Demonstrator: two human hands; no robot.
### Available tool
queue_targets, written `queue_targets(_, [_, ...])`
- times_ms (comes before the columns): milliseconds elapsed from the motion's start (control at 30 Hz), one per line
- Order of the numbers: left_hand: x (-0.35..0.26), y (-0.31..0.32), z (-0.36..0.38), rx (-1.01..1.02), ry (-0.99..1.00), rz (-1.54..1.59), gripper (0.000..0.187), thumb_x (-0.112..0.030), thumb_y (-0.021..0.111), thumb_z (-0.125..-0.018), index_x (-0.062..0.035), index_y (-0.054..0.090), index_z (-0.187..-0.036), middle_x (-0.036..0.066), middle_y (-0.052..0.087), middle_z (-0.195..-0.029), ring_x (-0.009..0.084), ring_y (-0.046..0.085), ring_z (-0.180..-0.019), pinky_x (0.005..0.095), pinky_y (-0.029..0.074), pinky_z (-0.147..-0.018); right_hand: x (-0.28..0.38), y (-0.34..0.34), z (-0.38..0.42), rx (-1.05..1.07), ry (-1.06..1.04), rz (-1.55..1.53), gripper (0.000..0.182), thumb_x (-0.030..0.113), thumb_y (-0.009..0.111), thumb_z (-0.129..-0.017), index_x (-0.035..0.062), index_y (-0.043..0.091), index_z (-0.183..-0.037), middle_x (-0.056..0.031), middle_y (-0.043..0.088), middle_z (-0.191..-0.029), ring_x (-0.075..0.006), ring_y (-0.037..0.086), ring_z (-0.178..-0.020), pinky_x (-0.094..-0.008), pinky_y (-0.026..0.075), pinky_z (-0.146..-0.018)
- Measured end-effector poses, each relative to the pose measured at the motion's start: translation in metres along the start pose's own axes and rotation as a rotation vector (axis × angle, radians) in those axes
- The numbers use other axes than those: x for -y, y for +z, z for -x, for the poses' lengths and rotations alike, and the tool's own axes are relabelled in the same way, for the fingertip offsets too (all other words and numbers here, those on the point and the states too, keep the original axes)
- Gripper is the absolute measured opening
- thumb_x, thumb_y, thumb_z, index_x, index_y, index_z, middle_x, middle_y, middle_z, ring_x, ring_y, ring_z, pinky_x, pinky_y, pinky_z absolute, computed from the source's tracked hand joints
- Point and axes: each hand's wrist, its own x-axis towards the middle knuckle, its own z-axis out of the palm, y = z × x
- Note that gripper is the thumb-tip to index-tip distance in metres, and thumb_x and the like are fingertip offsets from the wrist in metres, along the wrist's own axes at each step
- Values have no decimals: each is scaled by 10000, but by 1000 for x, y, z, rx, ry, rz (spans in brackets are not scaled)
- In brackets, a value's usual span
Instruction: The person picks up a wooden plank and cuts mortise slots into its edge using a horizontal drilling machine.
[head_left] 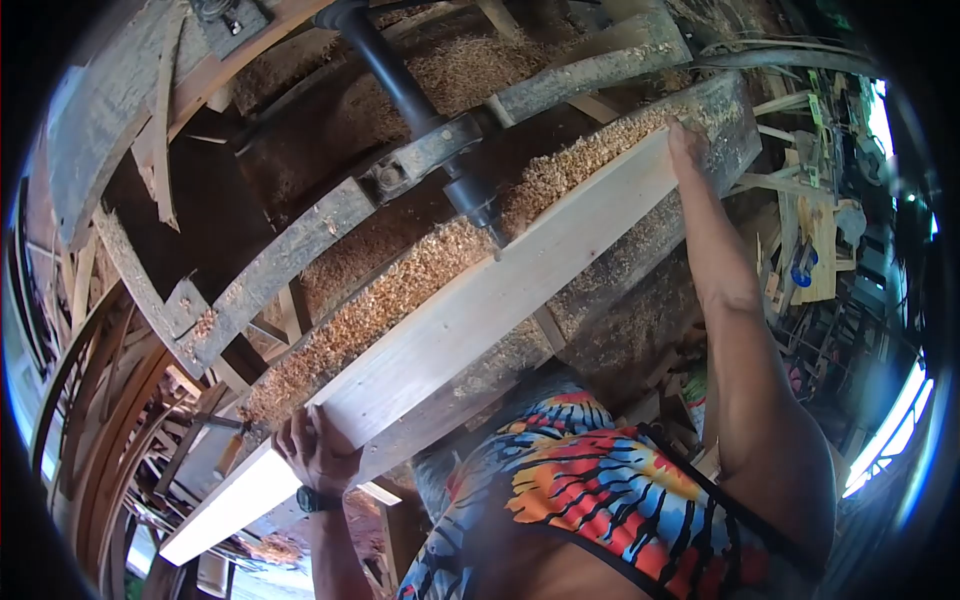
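A long pale board lies diagonally on a worn wooden bench, its lower-left end jutting past the bench. My left hand, with a dark watch on the wrist, is wrapped over the board near that end. At the far upper-right end my right hand grips the board's end. The tip of a black metal spindle meets the board's far edge near its middle. Brown wood shavings are heaped along that edge.
A curved wooden beam with a metal bracket crosses behind the spindle. Stacked curved wood strips stand at the left. Wood scraps and a blue round item are at the right. A wooden-handled tool lies near my left hand.
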Motion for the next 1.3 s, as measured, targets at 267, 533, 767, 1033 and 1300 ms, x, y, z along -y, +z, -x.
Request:
queue_targets(267, [2, 3, 1, -59, 29, 12, 846, -266, 884, -644, -84, 646, -1435, 178, 610, -1412, 414, 581, -1245, 617, 431, -1075, 7, -4, 15, -116, -22, 83, 944, 682, 666, -894, -24, 555, -1510, -284, 580, -1531, -433, 546, -1437, -486, 407, -1217])
queue_targets(533, [29, -7, 14, -63, 55, -10, 977, -262, 895, -621, -84, 556, -1520, 203, 599, -1419, 435, 572, -1271, 624, 421, -1103, 18, -16, 56, 1, 5, 88, 999, 698, 612, -894, 41, 433, -1625, -242, 446, -1666, -457, 445, -1519, -554, 292, -1278])
queue_targets(767, [16, -17, 1, 70, -105, 43, 1098, -241, 914, -537, -70, 510, -1543, 200, 596, -1419, 436, 559, -1274, 600, 398, -1116, 20, -12, 59, -1, 23, 25, 985, 714, 608, -902, 47, 453, -1610, -286, 511, -1596, -487, 484, -1478, -585, 333, -1248])
queue_targets(1033, [2, -14, 28, 99, -98, 45, 1092, -247, 938, -508, -101, 549, -1517, 188, 607, -1399, 430, 575, -1255, 589, 394, -1125, -59, -24, 79, 9, 74, 71, 949, 762, 584, -903, 80, 512, -1559, -257, 535, -1583, -470, 505, -1466, -616, 329, -1244])
queue_targets(1300, [-23, -17, 34, 110, -7, 54, 1017, -226, 900, -554, -90, 562, -1503, 204, 624, -1380, 441, 586, -1261, 620, 431, -1118, -120, -35, 87, -50, 72, 94, 894, 737, 656, -875, 124, 571, -1520, -188, 575, -1563, -437, 546, -1431, -580, 388, -1210])
